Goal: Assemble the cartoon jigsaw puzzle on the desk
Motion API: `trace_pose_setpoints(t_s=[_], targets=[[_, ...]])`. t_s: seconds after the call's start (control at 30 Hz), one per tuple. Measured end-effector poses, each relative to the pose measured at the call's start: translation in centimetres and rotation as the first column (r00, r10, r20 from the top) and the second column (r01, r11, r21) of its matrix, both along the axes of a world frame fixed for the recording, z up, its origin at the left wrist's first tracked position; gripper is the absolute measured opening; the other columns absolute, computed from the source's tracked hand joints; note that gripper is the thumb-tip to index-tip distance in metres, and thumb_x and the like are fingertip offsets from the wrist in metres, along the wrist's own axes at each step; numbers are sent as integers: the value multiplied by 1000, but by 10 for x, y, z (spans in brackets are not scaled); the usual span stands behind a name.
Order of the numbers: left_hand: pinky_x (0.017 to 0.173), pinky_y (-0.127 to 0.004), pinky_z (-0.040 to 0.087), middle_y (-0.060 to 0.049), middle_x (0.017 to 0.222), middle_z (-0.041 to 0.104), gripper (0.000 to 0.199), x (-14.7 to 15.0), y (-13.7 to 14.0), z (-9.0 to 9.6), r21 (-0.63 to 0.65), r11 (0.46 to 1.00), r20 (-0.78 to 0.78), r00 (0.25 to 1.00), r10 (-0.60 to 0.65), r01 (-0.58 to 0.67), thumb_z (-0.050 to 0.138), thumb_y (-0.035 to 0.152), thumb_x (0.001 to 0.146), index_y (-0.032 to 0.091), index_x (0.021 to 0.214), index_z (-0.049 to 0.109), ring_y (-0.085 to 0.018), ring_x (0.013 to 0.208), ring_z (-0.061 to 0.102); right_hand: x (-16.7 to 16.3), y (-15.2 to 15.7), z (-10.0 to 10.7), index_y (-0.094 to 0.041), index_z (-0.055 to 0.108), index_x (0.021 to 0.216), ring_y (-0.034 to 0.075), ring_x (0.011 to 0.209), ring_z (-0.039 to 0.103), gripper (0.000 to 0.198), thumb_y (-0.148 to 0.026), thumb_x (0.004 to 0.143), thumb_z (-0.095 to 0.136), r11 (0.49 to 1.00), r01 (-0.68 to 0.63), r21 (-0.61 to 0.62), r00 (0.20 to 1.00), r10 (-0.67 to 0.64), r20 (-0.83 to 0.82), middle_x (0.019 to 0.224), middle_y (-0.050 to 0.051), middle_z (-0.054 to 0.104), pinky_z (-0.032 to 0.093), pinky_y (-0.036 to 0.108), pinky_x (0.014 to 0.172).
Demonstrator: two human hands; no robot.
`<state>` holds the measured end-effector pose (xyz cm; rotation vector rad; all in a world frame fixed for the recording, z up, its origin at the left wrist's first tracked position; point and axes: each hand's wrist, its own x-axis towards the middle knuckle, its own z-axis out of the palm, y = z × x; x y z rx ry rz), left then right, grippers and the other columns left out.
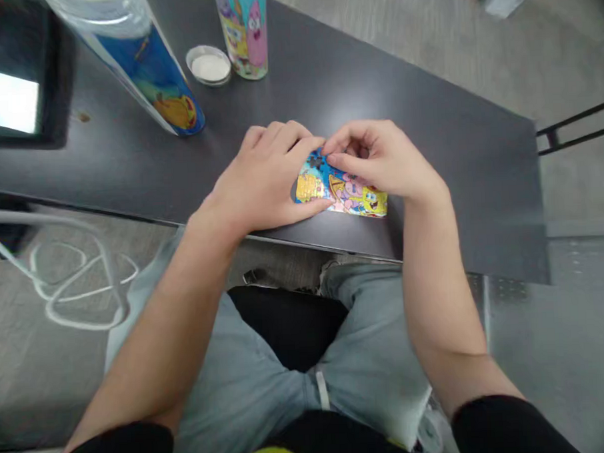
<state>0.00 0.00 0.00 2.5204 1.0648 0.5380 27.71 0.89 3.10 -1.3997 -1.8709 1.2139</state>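
A small cartoon-printed jigsaw puzzle (353, 194) lies on the dark table near its front edge. Dark gaps shaped like pieces show in its upper left part. My left hand (264, 178) rests over the left end, the thumb along the lower edge and the index finger at the top, so the puzzle sits between them. From the right, my right hand (379, 156) reaches over the upper edge. Its thumb and index finger are pinched together beside a gap, and whatever is between them is hidden.
Behind my left hand stands a clear bottle with a blue label (150, 79). A small round lid (209, 65) lies by a cartoon-printed can (246, 32). A dark screen (15, 79) is at the far left. White cable (84, 289) loops below the table's front edge (146, 220).
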Motion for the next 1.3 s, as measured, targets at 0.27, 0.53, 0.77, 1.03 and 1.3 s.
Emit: trace_pose_setpoints(t_s=[0.27, 0.53, 0.77, 1.03, 1.3], targets=[[141, -74, 45, -20, 171, 72, 84, -1, -1, -2, -12, 1000, 19, 1000, -2, 3, 86, 74, 106, 32, 176, 66, -54, 162, 65, -3, -1, 2, -38, 86, 103, 31, 89, 62, 22, -39, 93, 105, 1000, 15, 17, 999, -16, 52, 101, 4, 84, 50, 49, 71], [140, -75, 46, -22, 173, 72, 89, -3, -1, -3, 1, 1000, 23, 1000, -9, 9, 85, 75, 106, 30, 180, 64, -55, 162, 65, 0, -1, 3, -41, 84, 114, 33, 102, 66, 40, -59, 93, 113, 997, 76, 32, 993, -78, 91, 112, 3, 86, 60, 51, 80], [139, -76, 47, -16, 172, 72, 65, -4, 0, -4, 27, 998, 41, 998, -50, 49, 81, 66, 110, 37, 169, 79, -50, 158, 65, 40, -5, 23, -33, 84, 110, 25, 85, 60, 31, -55, 104, 105, 946, 210, 246, 955, -252, 156, 103, 6, 79, 53, 47, 81], [138, -77, 48, -17, 170, 72, 63, -5, 0, -4, 52, 997, 27, 998, -56, 54, 77, 67, 111, 33, 164, 83, -50, 157, 65, 90, -22, 26, -29, 88, 108, 25, 83, 64, 32, -45, 90, 108, 981, 196, -2, 936, -187, 299, 96, 5, 82, 53, 48, 83], [138, -77, 49, -15, 167, 75, 56, -6, 1, -1, 30, 998, 59, 997, -57, 56, 80, 64, 109, 35, 157, 85, -49, 157, 67, 94, -27, 28, -33, 84, 103, 34, 98, 74, 41, -60, 87, 112, 971, 224, -79, 930, -189, 317, 104, 9, 87, 65, 60, 103]])
